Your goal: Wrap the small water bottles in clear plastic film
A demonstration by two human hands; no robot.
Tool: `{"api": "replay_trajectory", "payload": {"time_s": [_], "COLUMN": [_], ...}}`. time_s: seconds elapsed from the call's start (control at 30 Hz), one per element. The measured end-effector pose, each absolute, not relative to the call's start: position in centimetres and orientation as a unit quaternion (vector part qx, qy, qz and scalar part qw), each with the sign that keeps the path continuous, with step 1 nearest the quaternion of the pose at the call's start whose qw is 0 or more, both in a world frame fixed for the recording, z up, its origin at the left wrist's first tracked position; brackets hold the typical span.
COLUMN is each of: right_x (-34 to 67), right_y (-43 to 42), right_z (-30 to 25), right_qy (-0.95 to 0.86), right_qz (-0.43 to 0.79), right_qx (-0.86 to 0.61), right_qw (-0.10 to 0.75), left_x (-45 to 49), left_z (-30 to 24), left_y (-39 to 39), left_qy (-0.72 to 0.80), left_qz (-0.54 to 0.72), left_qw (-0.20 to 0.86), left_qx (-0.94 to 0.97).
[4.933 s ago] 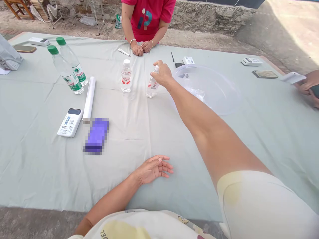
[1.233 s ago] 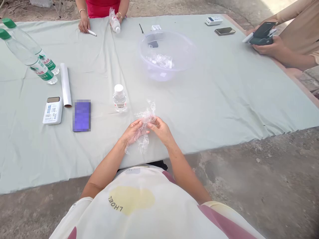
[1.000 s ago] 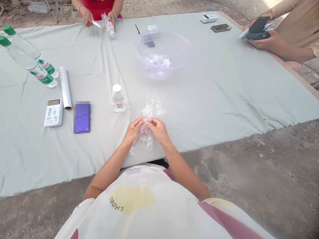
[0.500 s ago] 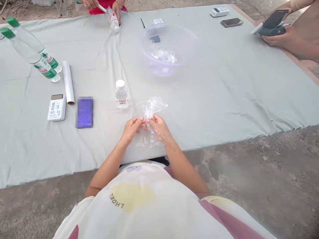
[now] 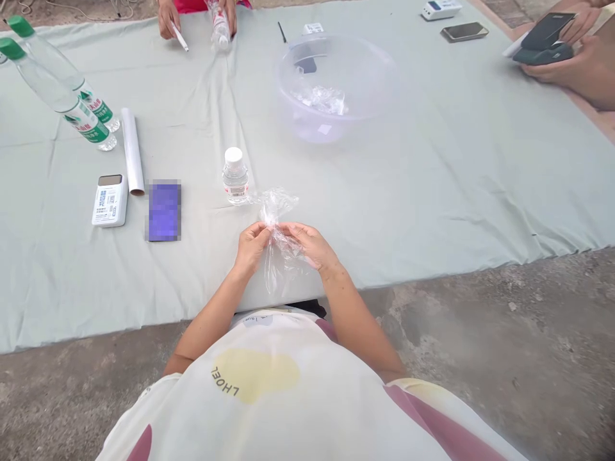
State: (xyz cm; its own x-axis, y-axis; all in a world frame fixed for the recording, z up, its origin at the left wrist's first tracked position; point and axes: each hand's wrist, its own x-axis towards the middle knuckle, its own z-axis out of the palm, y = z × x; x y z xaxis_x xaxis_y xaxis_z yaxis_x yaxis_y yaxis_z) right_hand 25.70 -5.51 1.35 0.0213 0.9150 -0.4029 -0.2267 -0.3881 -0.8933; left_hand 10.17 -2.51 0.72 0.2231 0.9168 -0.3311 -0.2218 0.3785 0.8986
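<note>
Between my two hands, close to the near edge of the table, is a crumpled piece of clear plastic film [image 5: 278, 203]. My left hand [image 5: 252, 246] pinches its gathered middle between thumb and fingertips. From the other side my right hand [image 5: 313, 246] grips the same film, fingers pointing left toward the left hand. Loose film spreads above the fingers and hangs below them. Just beyond my left hand, a small clear bottle [image 5: 236, 178] with a white cap stands upright.
A translucent basin [image 5: 307, 128] holding crumpled clear plastic stands farther back. To the left are a white film roll [image 5: 133, 150], a power bank [image 5: 110, 202], a blurred purple item [image 5: 164, 212] and tall green-capped bottles [image 5: 86, 125]. Other people's hands [image 5: 168, 19] work across the table, and a person at right holds a dark device [image 5: 545, 45].
The film and my fingertips have shifted slightly left, and the film is gathered more tightly. Across the table, a person's hand has lowered a white pen-like stick away from a wrapped bottle.
</note>
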Motion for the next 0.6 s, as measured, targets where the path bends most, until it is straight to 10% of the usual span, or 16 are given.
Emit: {"api": "replay_trajectory", "payload": {"time_s": [0.2, 0.6], "right_x": [25.5, 28.2], "right_y": [-5.7, -4.3], "right_z": [2.2, 0.0], "right_qy": [-0.400, -0.275], "right_qz": [0.439, 0.447], "right_qx": [-0.655, -0.657], "right_qw": [0.467, 0.542], "left_x": [10.3, 7.2], "left_z": [0.6, 0.2], "left_y": [-2.6, -1.3], "left_qy": [0.529, 0.527], "left_qz": [0.405, 0.406], "left_qw": [0.606, 0.672], "left_qx": [0.434, 0.325]}}
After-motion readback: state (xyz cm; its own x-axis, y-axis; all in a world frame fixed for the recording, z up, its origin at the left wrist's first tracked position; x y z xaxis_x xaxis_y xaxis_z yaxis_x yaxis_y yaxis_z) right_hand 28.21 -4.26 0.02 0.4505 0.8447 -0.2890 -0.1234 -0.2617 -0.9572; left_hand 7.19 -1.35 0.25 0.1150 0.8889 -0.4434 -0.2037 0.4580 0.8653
